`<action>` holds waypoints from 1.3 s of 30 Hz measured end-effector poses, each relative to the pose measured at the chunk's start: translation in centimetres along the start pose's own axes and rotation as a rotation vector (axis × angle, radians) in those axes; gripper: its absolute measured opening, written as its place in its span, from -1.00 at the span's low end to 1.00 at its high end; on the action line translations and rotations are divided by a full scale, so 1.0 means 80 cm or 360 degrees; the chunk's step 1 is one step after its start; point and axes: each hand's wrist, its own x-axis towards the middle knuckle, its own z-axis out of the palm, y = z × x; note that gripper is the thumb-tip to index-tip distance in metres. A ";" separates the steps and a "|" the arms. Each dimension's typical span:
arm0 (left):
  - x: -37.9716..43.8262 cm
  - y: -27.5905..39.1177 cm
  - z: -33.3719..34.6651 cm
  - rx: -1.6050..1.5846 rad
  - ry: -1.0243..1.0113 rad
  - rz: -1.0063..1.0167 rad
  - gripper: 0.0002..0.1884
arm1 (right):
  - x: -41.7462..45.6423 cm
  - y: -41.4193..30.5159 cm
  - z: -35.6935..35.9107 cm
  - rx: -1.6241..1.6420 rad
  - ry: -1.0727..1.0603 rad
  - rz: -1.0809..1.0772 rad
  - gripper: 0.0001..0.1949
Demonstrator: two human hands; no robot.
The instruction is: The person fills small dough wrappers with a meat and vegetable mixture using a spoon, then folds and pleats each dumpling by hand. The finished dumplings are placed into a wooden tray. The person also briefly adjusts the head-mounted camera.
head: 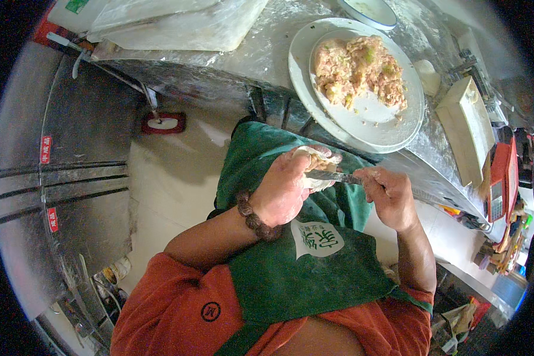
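Observation:
My left hand [282,191] cups a piece of pale dough [319,184] in its palm, fingers curled around its far side. Some meat filling [316,162] shows inside the dough. A beaded bracelet [254,218] circles that wrist. In my right hand [389,196] is the end of a flat metal spatula [338,177], its blade reaching across the dough. Both hands are floury and held above the lap of my green apron [302,276]. Just beyond them, a mound of minced meat filling with green bits [360,71] lies on a large white plate [300,84].
The plate overhangs the edge of the floury metal worktable [267,40]. A white bowl [371,13] stands behind it, and an off-white box [465,129] and a red scale [503,178] are to the right. Dough sheeting cloth or board [173,26] covers the table's left. Metal cabinets [84,133] stand left.

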 end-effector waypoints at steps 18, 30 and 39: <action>0.011 0.013 0.014 -0.0273 0.0193 0.0015 -0.48 | -0.011 0.023 0.017 -0.0573 0.0378 -0.0797 -0.55; -0.016 0.069 0.004 -0.0412 -0.0154 0.0013 -0.26 | 0.210 -0.052 -0.152 -0.1298 0.1140 -0.0465 -0.82; -0.036 0.110 0.012 -0.0067 -0.0138 0.0215 -0.09 | 0.295 -0.049 -0.192 -0.1826 0.0900 -0.0064 -0.81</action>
